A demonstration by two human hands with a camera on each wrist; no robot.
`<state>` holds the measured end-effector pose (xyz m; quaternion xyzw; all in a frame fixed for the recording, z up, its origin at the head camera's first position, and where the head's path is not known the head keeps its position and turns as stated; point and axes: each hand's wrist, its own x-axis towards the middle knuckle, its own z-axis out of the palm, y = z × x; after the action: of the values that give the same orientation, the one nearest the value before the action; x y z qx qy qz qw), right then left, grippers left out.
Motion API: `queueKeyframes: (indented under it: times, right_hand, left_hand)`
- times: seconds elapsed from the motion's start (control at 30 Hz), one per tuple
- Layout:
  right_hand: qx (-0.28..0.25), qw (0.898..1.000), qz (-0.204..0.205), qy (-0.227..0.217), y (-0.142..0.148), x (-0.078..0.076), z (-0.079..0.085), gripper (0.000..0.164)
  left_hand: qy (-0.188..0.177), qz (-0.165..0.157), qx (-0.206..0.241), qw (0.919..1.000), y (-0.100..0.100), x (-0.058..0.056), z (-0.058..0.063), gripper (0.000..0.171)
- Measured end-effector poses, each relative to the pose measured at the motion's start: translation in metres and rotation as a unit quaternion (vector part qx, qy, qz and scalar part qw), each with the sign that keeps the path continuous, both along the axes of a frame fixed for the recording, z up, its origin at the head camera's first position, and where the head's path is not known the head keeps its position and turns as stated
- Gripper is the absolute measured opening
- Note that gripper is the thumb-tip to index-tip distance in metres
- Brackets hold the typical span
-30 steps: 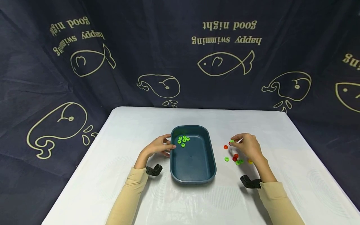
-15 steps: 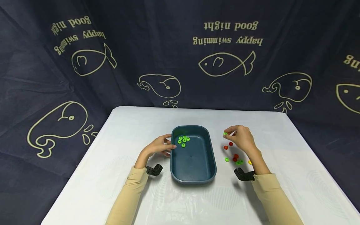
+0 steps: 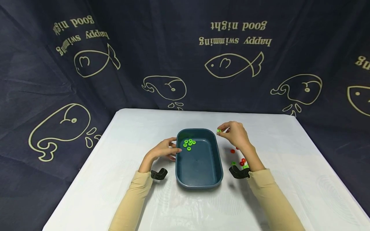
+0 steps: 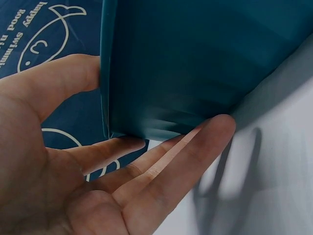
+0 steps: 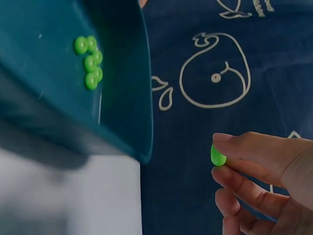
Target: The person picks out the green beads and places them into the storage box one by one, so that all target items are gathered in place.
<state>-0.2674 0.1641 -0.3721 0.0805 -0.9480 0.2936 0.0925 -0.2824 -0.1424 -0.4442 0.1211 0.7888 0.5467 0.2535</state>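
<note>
A dark teal plastic tray (image 3: 199, 166) with raised walls stands on the white table, several green rings (image 3: 189, 149) grouped inside toward its far left. My left hand (image 3: 163, 150) holds the tray's left wall, the thumb hooked over the rim. In the left wrist view, the other fingers (image 4: 181, 171) lie along its outside. Just beyond the tray's far right corner, my right hand (image 3: 235, 133) is raised, pinching a green ring (image 5: 218, 155) between thumb and fingertips; the right wrist view shows it edge-on.
Right of the tray, small red rings (image 3: 242, 163) and green rings (image 3: 233, 163) lie loose on the white table (image 3: 138, 128), partly hidden by the right wrist. A dark curtain (image 3: 185, 38) with fish and whale drawings hangs behind the table. Each wrist wears a black camera mount.
My right hand has carried the green ring up and leftward, from over the loose rings to near the tray's far right corner. The left hand and tray stay put.
</note>
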Motion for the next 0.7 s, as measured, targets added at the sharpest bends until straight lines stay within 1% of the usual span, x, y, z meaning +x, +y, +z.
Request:
queueKeyframes:
  times: [0.23, 0.4, 0.7]
  right_hand:
    - [-0.004, 1.000, 0.021, 0.005, -0.021, -0.005, 0.005, 0.017]
    - [-0.002, 1.000, 0.029, 0.002, -0.038, -0.009, 0.006, 0.018]
    - [-0.003, 0.999, 0.046, -0.002, -0.060, -0.016, 0.001, 0.017]
  left_hand:
    - [0.003, 0.001, -0.003, 1.0000, 0.000, -0.001, 0.000, 0.075]
    - [0.006, 0.004, -0.008, 0.9999, 0.000, -0.001, -0.001, 0.075]
    - [0.005, 0.007, -0.008, 0.9999, 0.000, 0.000, -0.001, 0.075]
